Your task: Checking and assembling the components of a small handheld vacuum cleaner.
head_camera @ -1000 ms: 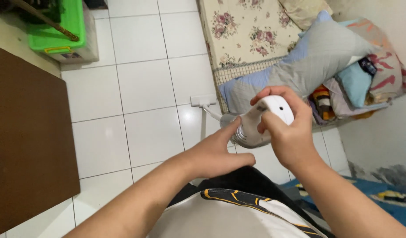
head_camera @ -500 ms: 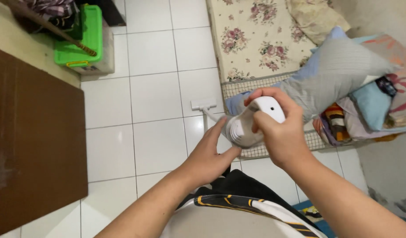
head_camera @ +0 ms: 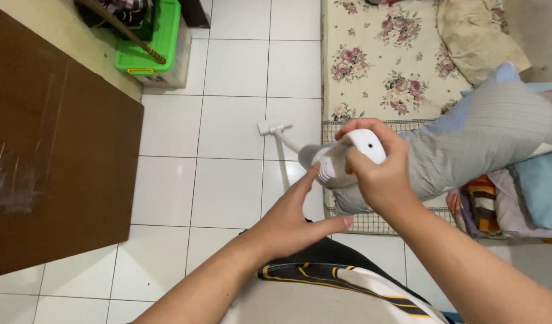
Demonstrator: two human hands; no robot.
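Observation:
My right hand (head_camera: 381, 174) grips the white handle of a stick vacuum cleaner (head_camera: 342, 161), held upright in front of me. Its thin tube runs down to a small white floor nozzle (head_camera: 273, 128) resting on the white tiles near the mattress edge. My left hand (head_camera: 294, 216) is open just below the vacuum's grey and white body, index fingertip touching or nearly touching it, thumb spread to the right.
A floral mattress (head_camera: 384, 66) lies on the floor at upper right, with a grey pillow (head_camera: 486, 141) and folded clothes (head_camera: 516, 204) on it. A brown table (head_camera: 54, 162) fills the left. A green-lidded box (head_camera: 153, 45) stands at the back.
The view has tilted so the mattress and nozzle sit further ahead. My left hand has dropped slightly below the vacuum body, fingers spread. My right hand keeps its grip.

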